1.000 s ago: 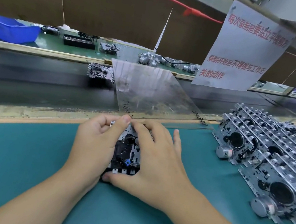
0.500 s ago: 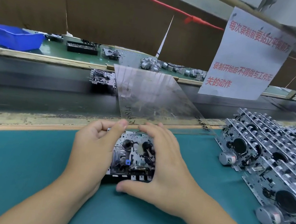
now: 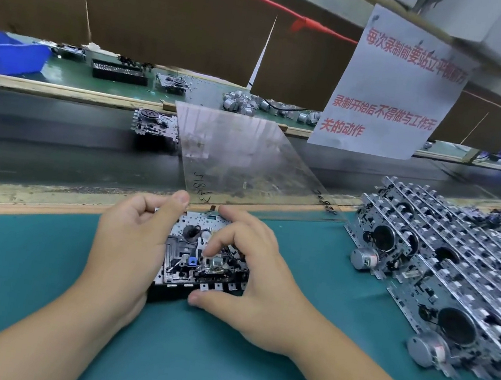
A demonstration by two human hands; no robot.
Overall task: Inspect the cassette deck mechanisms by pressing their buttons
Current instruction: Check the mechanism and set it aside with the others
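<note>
A: Head camera first, the containers: what is sitting out beyond the hands?

B: A blue bin point(image 3: 1, 53) is lying far beyond the left hand point(image 3: 129, 243), up on the far green bench; I cannot tell what it is holding. Small silver motors point(image 3: 249, 105) are lying loose on that bench, well beyond the right hand point(image 3: 257, 275).

A: And the edges, the room to move?

B: The teal mat point(image 3: 19, 269) is stretching wide on the outer side of the left hand and toward the wrists. Just past the fingertips the mat's wooden edge point(image 3: 29, 205) is running across, with a dark conveyor belt point(image 3: 54, 147) behind it carrying one lone mechanism point(image 3: 156, 125). A clear plastic sheet point(image 3: 247, 157) is leaning from that edge. Out past the right hand, stacked rows of deck mechanisms point(image 3: 444, 277) are crowding the mat.

A: The piece being checked?

B: The cassette deck mechanism point(image 3: 200, 257) is lying on the mat between both hands. The left hand is curling round its left side, thumb hooking the far edge. The right hand is gripping it too, thumb against the near button row, one finger bending down onto the middle parts.
</note>
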